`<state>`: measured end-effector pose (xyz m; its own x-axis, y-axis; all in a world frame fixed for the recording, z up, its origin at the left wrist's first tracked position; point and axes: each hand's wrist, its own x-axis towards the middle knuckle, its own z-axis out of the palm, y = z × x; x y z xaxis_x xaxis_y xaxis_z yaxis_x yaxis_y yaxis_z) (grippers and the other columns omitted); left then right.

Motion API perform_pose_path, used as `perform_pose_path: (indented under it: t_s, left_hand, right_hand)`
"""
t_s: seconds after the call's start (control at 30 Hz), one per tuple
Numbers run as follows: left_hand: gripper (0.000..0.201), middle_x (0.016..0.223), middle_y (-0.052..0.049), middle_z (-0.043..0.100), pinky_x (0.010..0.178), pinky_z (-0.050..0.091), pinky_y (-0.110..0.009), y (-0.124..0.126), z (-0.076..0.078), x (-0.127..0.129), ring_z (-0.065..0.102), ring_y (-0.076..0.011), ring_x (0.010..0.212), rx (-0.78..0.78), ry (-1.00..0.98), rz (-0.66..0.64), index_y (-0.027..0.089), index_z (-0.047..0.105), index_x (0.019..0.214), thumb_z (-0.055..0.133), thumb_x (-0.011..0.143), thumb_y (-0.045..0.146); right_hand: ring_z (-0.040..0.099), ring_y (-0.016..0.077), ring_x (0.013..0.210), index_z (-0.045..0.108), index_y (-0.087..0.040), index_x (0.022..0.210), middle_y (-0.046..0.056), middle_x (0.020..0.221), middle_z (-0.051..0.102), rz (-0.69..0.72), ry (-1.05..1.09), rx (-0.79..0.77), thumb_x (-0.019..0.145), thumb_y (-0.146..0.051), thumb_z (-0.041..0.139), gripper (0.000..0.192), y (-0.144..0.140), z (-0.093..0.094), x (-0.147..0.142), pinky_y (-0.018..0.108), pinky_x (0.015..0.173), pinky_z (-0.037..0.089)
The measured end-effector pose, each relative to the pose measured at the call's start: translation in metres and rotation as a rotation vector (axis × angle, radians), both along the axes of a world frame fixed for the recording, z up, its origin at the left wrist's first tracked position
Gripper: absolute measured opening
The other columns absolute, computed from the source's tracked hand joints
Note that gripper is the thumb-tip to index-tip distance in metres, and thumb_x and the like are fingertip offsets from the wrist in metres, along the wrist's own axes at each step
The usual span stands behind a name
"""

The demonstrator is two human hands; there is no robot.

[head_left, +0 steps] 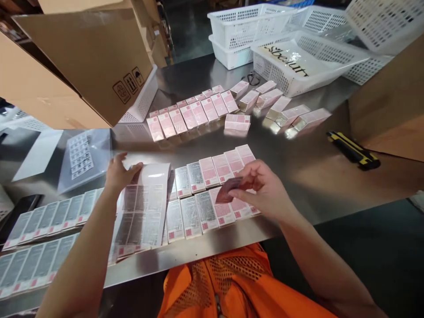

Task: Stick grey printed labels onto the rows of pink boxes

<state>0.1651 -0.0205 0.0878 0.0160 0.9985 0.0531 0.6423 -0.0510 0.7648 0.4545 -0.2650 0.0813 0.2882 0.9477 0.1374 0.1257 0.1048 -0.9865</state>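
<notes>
My left hand (119, 174) is flat on the top edge of the label sheet (142, 212), fingers spread and pressing rather than gripping — that pins the glossy sheet to the steel surface (298, 159) so it stays put while a label comes away. My right hand (261, 190) has thumb and fingertips pinched shut on one peeled label (228, 190), a dark reddish slip held just above the pink boxes (218, 185) in front of me; the other fingers curl loosely under. Those boxes lie face up, packed edge to edge in two rows near the surface's front lip, which keeps each panel within reach and squared for sticking. The ones toward my left show grey printed labels, the ones under my right hand are pink — I judge that as done versus waiting. Further left, two long rows of labelled boxes (49, 221) run off past my forearm. Beyond, a second batch of pink boxes (195, 112) sits in a slanted row, with loose ones (285, 112) tumbled near the white baskets (298, 62), out of the working strip. A cardboard carton (92, 57) hangs over the upper left with a bagged sheet (82, 154) below it, and a yellow-and-black utility knife (354, 151) lies well apart to my right, clear of both hands.
</notes>
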Motion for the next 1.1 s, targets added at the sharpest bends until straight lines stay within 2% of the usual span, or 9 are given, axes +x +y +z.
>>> perform_pose_path:
  t_s: [0.07, 0.13, 0.2, 0.27, 0.33, 0.43, 0.57, 0.77, 1.1]
  left_hand:
    - [0.039, 0.121, -0.004, 0.060, 0.093, 0.046, -0.039, -0.023, 0.007, 0.012, 0.044, -0.0360, 0.127, 0.200, 0.188, -0.029, 0.014, 0.064, 0.098, 0.073, 0.074, 0.044]
    - [0.041, 0.116, -0.007, 0.064, 0.093, 0.047, -0.041, -0.060, 0.013, 0.031, 0.056, -0.0302, 0.114, 0.386, 0.274, -0.121, 0.016, 0.064, 0.108, 0.067, 0.080, 0.046]
    - [0.037, 0.110, -0.006, 0.068, 0.076, 0.052, -0.032, -0.103, 0.017, 0.054, 0.064, -0.0198, 0.085, 0.237, 0.183, -0.383, 0.020, 0.064, 0.110, 0.066, 0.082, 0.044]
    - [0.039, 0.104, -0.005, 0.071, 0.064, 0.052, -0.026, -0.140, 0.017, 0.075, 0.065, -0.0169, 0.078, -0.017, 0.108, -0.619, 0.023, 0.065, 0.115, 0.067, 0.081, 0.042]
    - [0.037, 0.091, -0.004, 0.073, 0.054, 0.048, -0.023, -0.161, 0.013, 0.092, 0.065, -0.0155, 0.070, -0.194, 0.017, -0.688, 0.022, 0.068, 0.113, 0.066, 0.082, 0.041]
    - [0.022, 0.071, -0.002, 0.070, 0.048, 0.043, -0.021, -0.170, 0.003, 0.105, 0.060, -0.0129, 0.058, -0.347, -0.092, -0.643, 0.019, 0.073, 0.088, 0.064, 0.083, 0.039]
    - [0.031, 0.056, 0.001, 0.059, 0.047, 0.035, -0.020, -0.174, -0.009, 0.108, 0.051, -0.0099, 0.050, -0.446, -0.142, -0.560, 0.018, 0.062, 0.065, 0.060, 0.085, 0.041]
    - [0.037, 0.054, 0.000, 0.062, 0.050, 0.039, -0.022, -0.200, -0.014, 0.107, 0.055, -0.0118, 0.050, -0.639, -0.186, -0.409, 0.019, 0.058, 0.060, 0.055, 0.088, 0.042]
    - [0.049, 0.047, -0.002, 0.058, 0.050, 0.030, -0.028, -0.208, -0.029, 0.106, 0.054, -0.0158, 0.046, -0.640, 0.187, -0.489, 0.021, 0.051, 0.054, 0.039, 0.094, 0.046]
  right_hand:
    - [0.058, 0.0102, 0.062, 0.048, -0.023, 0.088, -0.006, 0.073, 0.058, 0.021, 0.049, -0.077, 0.071, -0.021, 0.078, 0.035, 0.010, -0.004, 0.009, 0.025, 0.060, 0.049]
    - [0.057, 0.0101, 0.062, 0.046, -0.023, 0.088, -0.005, 0.073, 0.057, 0.069, 0.108, -0.128, 0.070, -0.023, 0.079, 0.037, 0.016, -0.006, 0.015, 0.023, 0.057, 0.047]
    - [0.058, 0.0110, 0.064, 0.046, -0.023, 0.090, -0.004, 0.076, 0.057, 0.109, 0.148, -0.157, 0.070, -0.026, 0.079, 0.039, 0.019, -0.007, 0.018, 0.022, 0.055, 0.046]
    - [0.059, 0.0114, 0.067, 0.046, -0.023, 0.092, -0.003, 0.079, 0.057, 0.128, 0.156, -0.174, 0.070, -0.027, 0.080, 0.040, 0.021, -0.008, 0.019, 0.022, 0.054, 0.046]
    - [0.057, 0.0107, 0.068, 0.047, -0.023, 0.091, -0.003, 0.080, 0.056, 0.130, 0.149, -0.172, 0.069, -0.027, 0.080, 0.041, 0.023, -0.009, 0.021, 0.021, 0.055, 0.046]
    - [0.057, 0.0107, 0.069, 0.048, -0.022, 0.091, -0.003, 0.080, 0.056, 0.146, 0.162, -0.180, 0.068, -0.028, 0.081, 0.041, 0.026, -0.011, 0.022, 0.020, 0.054, 0.045]
    - [0.058, 0.0108, 0.068, 0.051, -0.023, 0.092, -0.003, 0.082, 0.057, 0.165, 0.135, -0.240, 0.068, -0.030, 0.082, 0.041, 0.026, -0.013, 0.020, 0.020, 0.053, 0.047]
    - [0.063, 0.0136, 0.077, 0.062, -0.022, 0.089, 0.001, 0.089, 0.067, 0.110, -0.167, -0.242, 0.087, -0.034, 0.065, 0.013, 0.024, -0.017, 0.014, 0.025, 0.068, 0.050]
    - [0.059, 0.0138, 0.062, 0.069, -0.022, 0.075, -0.001, 0.069, 0.067, 0.196, -0.466, -0.379, 0.085, -0.032, 0.068, 0.014, 0.036, -0.041, 0.013, 0.027, 0.060, 0.043]
